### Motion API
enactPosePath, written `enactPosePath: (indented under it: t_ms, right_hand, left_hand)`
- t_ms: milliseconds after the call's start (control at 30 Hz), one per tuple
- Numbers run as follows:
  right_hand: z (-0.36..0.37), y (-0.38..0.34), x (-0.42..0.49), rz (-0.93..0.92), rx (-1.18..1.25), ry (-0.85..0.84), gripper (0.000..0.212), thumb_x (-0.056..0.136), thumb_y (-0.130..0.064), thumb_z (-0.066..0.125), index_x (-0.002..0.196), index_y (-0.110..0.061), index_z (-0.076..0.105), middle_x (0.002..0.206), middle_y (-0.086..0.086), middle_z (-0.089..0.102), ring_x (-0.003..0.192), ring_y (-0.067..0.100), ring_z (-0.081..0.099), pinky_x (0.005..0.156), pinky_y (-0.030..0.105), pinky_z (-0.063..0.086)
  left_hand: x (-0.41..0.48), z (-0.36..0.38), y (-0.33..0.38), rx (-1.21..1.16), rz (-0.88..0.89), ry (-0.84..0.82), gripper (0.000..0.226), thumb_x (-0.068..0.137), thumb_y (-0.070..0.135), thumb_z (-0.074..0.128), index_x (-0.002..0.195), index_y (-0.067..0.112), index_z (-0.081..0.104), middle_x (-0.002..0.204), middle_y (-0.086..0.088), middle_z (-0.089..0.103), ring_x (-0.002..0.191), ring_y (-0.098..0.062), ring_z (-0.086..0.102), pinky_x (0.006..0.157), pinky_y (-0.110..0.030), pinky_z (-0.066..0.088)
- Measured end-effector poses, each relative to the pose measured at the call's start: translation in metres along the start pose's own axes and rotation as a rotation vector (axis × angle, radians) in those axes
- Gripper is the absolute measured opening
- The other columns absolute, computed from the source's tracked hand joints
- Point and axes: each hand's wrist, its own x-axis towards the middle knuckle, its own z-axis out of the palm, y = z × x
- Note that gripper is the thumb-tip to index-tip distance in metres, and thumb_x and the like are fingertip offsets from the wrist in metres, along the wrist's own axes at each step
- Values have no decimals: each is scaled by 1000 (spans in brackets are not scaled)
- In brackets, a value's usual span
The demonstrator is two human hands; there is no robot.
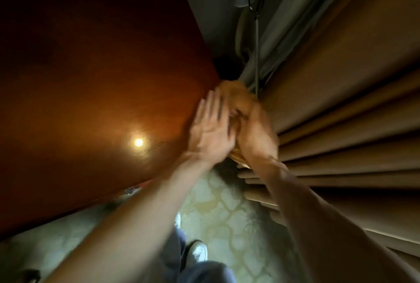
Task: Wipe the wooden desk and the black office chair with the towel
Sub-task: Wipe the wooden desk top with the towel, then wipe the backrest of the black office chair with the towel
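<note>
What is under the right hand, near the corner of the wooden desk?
A bunched tan towel shows beyond the right hand. The hand covers the rest of it and whatever lies below.

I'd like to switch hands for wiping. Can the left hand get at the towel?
Probably yes: the left hand is open right beside the towel, which the right hand grips at the desk edge; nothing lies between them.

Glossy reddish-brown wooden desk point(91, 78), blurred tan towel point(236, 94) bunched at its right edge
</note>
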Motion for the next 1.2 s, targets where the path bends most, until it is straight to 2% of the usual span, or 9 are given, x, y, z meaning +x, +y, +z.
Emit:
enactPosePath:
  t_ms: [100,200,333,500,633,867,967,1067,1200]
  right_hand:
    - [-46,51,-13,112,-91,-101,36,101,-25,52,135,-13,48,132,18,59,121,42,57,93,45,46]
    - [-80,55,-19,-3,-64,3,35,98,-23,55,133,-16,53,125,15,61,119,40,57,92,47,46]
    - [-103,12,7,-102,96,16,46,94,-29,61,138,-25,52,130,6,59,124,29,52,100,44,44]
    - [-101,-57,58,-347,268,-8,57,93,-27,61,148,-24,47,138,9,54,132,31,46,101,46,45]
    - [-83,-92,100,-549,31,-207,68,99,-20,57,160,-35,30,146,12,46,136,36,40,107,52,42]
    - [-54,-85,67,-500,-273,-604,55,93,-37,58,146,-31,42,146,18,45,131,47,47,108,54,42]
    - [-63,-79,25,-602,-203,-909,41,87,-29,62,128,-28,55,124,6,59,115,31,59,94,39,49]
    - [-82,-91,23,-426,94,-1187,30,93,-21,69,122,-25,66,113,-4,64,103,16,60,78,22,46]
    - [-98,-105,55,-602,140,-751,43,92,-21,65,135,-30,62,129,5,64,118,27,58,94,35,48]
  left_hand:
    - [5,-15,42,-266,182,-289,67,105,39,39,163,9,20,171,-12,17,159,-24,9,129,-34,2]
    - [16,-52,35,-413,183,-258,48,104,33,45,148,15,51,151,-8,53,142,-24,44,118,-32,27]
    - [23,-91,-11,-467,-186,4,39,104,38,44,130,19,68,132,-3,69,122,-26,62,101,-31,45]
    - [-4,-123,-75,-393,-643,6,35,108,36,46,130,18,66,129,-13,69,122,-35,61,99,-35,45]
    - [-39,-134,-94,-400,-768,-106,34,110,37,42,127,18,65,120,-11,71,112,-33,66,98,-44,54]
    - [-62,-143,-68,-537,-858,-102,38,109,37,45,131,13,64,125,-8,68,113,-26,63,101,-41,52]
    - [-64,-143,-52,-606,-889,-190,48,103,50,44,130,15,64,125,-11,68,111,-30,65,100,-46,54]
    - [-65,-139,-35,-716,-900,-231,55,105,58,39,120,14,68,118,-9,69,109,-26,64,96,-37,49]
    - [-61,-155,-28,-888,-919,0,55,110,47,32,118,5,67,114,-16,69,98,-22,65,79,-24,50]
